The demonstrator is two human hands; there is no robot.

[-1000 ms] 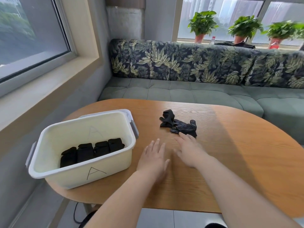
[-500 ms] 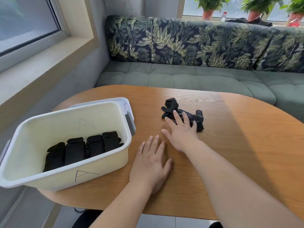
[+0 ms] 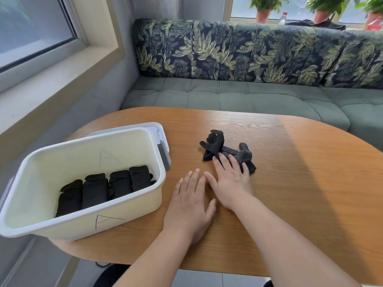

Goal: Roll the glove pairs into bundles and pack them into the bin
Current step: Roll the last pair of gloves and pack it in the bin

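- Resting flat on the table (image 3: 290, 183), the left hand (image 3: 189, 206) has its fingers spread.
- Right hand (image 3: 231, 183), fingers straight, touches the loose black gloves (image 3: 230, 151).
- Four rolled bundles (image 3: 103, 189) sit in the bin (image 3: 128, 212), beside the left hand.

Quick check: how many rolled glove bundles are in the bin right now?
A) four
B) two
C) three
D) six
A: four black rolled bundles lie side by side in a row on the floor of the bin. One loose glove pair lies out on the table, with the right hand resting its fingertips on it.
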